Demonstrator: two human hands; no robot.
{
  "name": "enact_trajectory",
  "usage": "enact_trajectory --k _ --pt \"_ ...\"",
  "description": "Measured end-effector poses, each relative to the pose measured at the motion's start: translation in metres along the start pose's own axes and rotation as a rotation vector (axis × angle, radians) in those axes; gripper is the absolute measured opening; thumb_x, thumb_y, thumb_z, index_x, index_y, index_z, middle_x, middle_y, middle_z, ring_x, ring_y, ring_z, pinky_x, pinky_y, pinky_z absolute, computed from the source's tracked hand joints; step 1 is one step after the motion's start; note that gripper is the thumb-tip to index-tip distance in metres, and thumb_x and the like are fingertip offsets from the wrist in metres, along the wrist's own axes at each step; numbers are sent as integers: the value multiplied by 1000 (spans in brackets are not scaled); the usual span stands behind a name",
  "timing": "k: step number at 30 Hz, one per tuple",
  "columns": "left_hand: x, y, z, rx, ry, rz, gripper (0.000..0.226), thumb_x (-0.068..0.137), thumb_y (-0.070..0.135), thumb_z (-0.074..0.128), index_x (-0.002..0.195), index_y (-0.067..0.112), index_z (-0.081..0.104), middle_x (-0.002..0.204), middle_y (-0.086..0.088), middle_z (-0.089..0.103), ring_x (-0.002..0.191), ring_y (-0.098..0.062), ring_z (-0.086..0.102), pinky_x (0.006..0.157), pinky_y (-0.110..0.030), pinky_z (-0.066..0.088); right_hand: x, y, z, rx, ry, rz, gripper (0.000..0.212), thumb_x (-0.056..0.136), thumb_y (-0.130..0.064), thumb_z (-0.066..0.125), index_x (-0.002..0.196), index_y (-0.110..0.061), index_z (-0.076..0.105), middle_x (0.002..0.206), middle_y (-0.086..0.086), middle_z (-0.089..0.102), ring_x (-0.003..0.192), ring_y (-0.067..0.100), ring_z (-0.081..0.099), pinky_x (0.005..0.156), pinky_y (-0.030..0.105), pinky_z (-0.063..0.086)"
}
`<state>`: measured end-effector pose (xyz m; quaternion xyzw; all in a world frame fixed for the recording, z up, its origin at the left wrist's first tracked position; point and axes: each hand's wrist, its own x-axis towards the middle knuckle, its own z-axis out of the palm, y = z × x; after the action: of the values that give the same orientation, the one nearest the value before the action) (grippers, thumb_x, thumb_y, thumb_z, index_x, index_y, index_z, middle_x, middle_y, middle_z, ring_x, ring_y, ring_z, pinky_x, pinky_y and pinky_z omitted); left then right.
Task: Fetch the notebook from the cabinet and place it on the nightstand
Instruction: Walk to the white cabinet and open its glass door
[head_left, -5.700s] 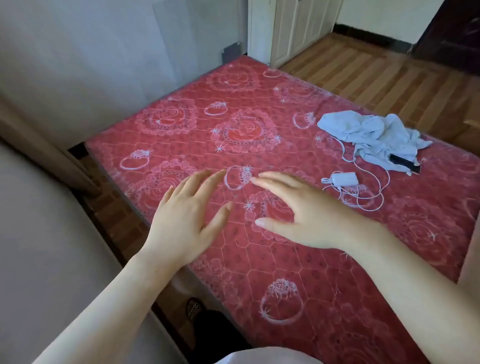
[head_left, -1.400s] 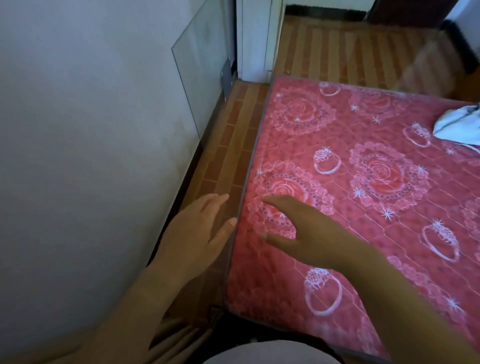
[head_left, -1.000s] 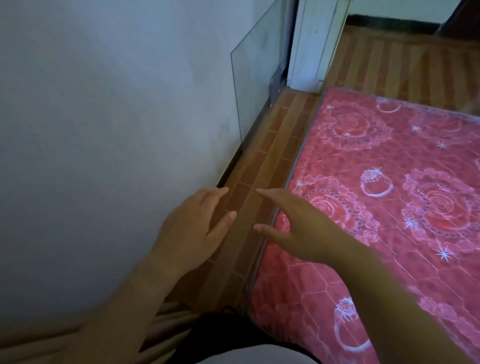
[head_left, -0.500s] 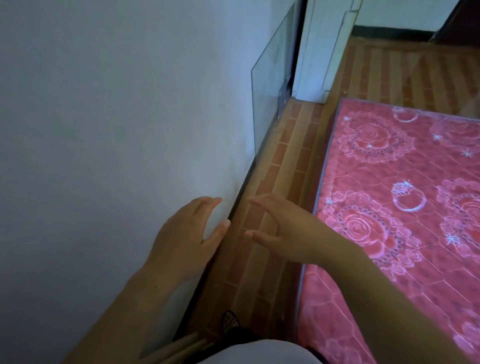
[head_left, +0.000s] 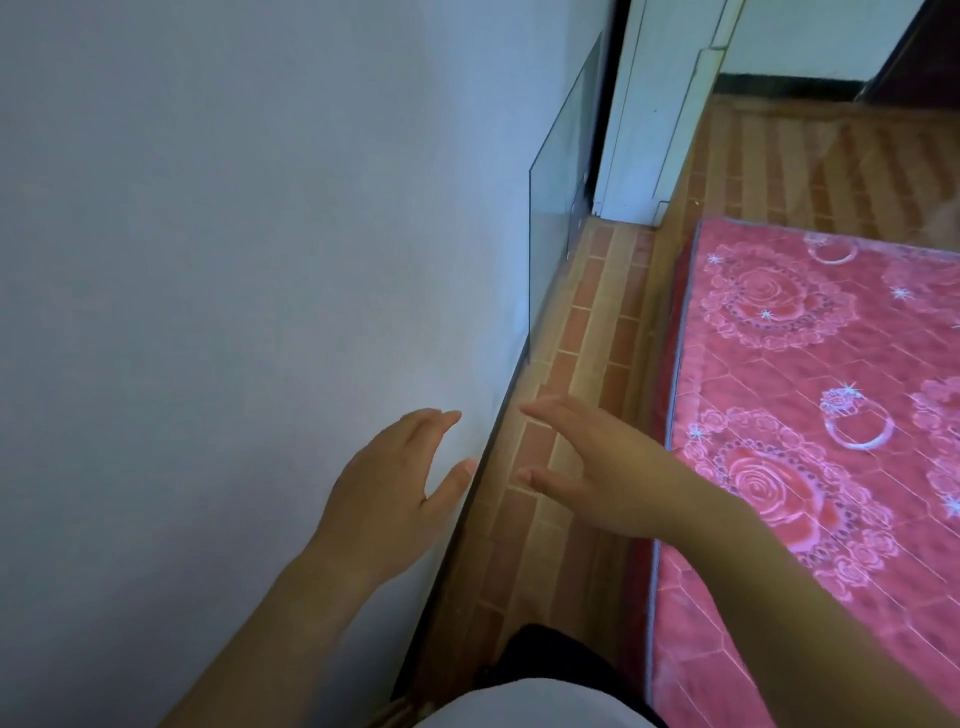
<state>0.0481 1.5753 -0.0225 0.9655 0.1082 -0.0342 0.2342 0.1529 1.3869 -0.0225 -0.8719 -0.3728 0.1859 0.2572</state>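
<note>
No notebook and no nightstand are in view. A white cabinet (head_left: 654, 119) with shut doors stands at the far end of the narrow floor strip, top centre. My left hand (head_left: 387, 499) hovers in front of the pale wall, fingers apart, holding nothing. My right hand (head_left: 597, 470) is held out over the brick-pattern floor, fingers spread, also holding nothing. Both hands are side by side, a small gap between them.
A pale wall (head_left: 234, 260) fills the left. A glass pane (head_left: 558, 197) leans against it further ahead. A narrow brick-pattern floor strip (head_left: 587, 332) runs between the wall and a red rose-patterned mattress (head_left: 810, 405) on the right. Wooden floor lies beyond the mattress.
The view has swung left, away from the mattress and toward the wall. Both hands have kept their spread pose and now sit over the wall and floor strip instead of the mattress.
</note>
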Motion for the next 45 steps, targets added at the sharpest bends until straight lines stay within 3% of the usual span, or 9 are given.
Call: enact_trajectory --k 4,8,12,18,23,31,39,45 --pt "34 11 4 -20 -23 69 72 73 69 18 138 39 27 148 12 31 134 -11 31 106 -32 28 0 18 -20 -10 53 47 64 82 -54 52 139 -33 30 144 -7 36 126 13 38 103 38 37" --pt "83 33 8 -28 -31 176 69 76 66 21 136 35 32 145 11 37 130 -11 36 95 -23 24 9 44 -41 -20 128 76 60 84 -47 56 137 -26 35 141 -7 39 124 9 38 99 19 28" --pt "145 54 15 -32 -68 266 71 75 69 17 136 34 33 143 12 39 128 -9 38 95 -22 26 33 81 -65 -10 144 151 60 86 -46 55 138 -27 32 143 -7 36 126 11 36 101 24 30" --pt "272 108 26 -28 -151 329 70 75 67 20 137 35 30 146 11 35 132 -11 34 101 -26 26 84 159 -127 -17 219 247 62 85 -47 55 139 -29 31 144 -6 35 127 8 34 93 11 20" --pt "376 172 36 -22 -185 380 69 77 66 21 138 35 28 148 10 31 134 -13 32 107 -35 30 122 229 -196 -87 259 285 61 86 -46 55 139 -25 33 144 -4 37 126 12 37 89 9 18" --pt "496 214 42 -70 -175 418 68 78 66 22 136 32 32 143 10 38 128 -10 38 103 -40 39 184 307 -267 -39 280 297 62 86 -50 51 140 -27 30 145 -6 34 129 12 34 98 20 23" --pt "643 232 46 -155 -177 389 71 77 65 24 137 29 32 145 7 36 130 -12 36 106 -42 35 297 387 -327 -26 278 305 63 86 -48 53 140 -25 31 146 -4 34 129 14 35 97 21 25" --pt "792 246 24 -73 -172 475 60 84 61 28 136 31 34 143 8 38 127 -9 37 98 -24 28 396 443 -407 2 385 315 60 84 -47 55 137 -28 34 140 -6 42 123 10 39 93 20 26"
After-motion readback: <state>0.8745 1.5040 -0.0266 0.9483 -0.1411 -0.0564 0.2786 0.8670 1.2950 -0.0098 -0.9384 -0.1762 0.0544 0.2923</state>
